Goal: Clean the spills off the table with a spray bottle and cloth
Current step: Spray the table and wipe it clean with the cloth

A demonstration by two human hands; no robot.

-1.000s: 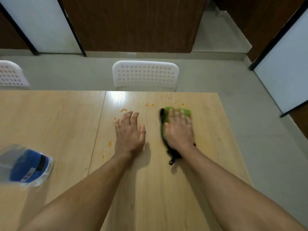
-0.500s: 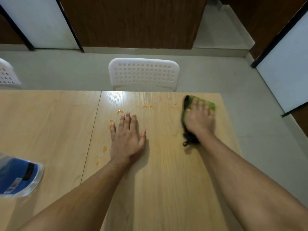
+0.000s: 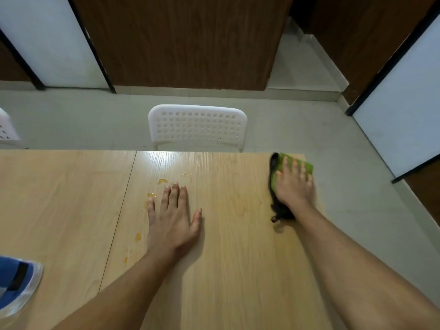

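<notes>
My right hand [image 3: 294,186] has slid the cloth [image 3: 307,166] to the table's [image 3: 238,270] far corner, fingers flat; left hand [image 3: 172,220] rests open.

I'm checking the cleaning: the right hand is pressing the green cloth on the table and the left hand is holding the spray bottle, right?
Not quite. In the head view the left hand lies flat on the table, holding nothing. The spray bottle sits apart at the left edge. The right hand does press the green cloth.

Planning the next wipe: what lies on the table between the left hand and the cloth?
Head view: only bare tabletop with a faint smear between the left hand and the cloth.
</notes>
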